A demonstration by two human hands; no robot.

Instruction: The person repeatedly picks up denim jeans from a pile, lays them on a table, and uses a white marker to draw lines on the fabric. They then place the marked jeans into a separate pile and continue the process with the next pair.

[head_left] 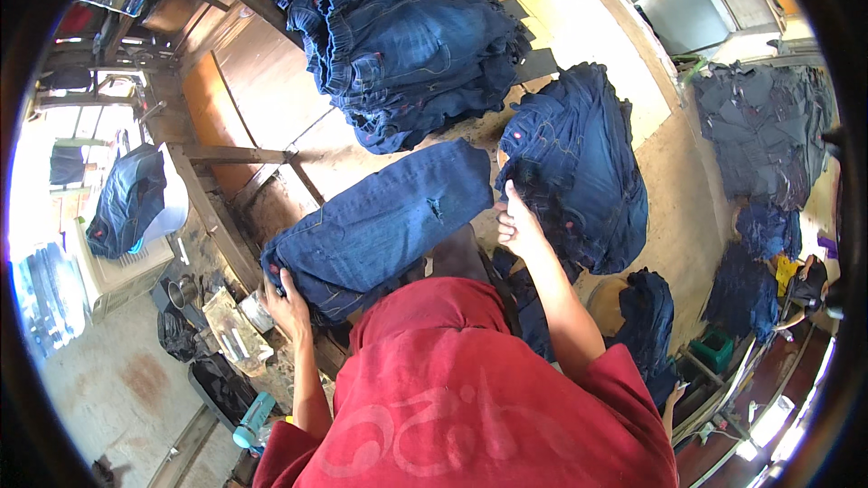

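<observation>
A folded pair of blue jeans (389, 221) stretches at a slant in front of me, with a small torn patch on its upper face. My left hand (287, 307) grips its lower left end, thumb on top and the other fingers partly hidden. Just off the far right end of the jeans is my right hand (520, 224), its thumb raised and its fingers curled in. Whether those fingers hold anything is hidden. Beyond it lies a smaller heap of dark blue jeans (579, 163).
A tall stack of denim trousers (407, 45) stands ahead. At left are a wooden frame (221, 217), a cluttered ledge and a denim piece (128, 199) over a pale machine. Dark garments (764, 131) lie at far right. Another person's hand (676, 395) shows at lower right.
</observation>
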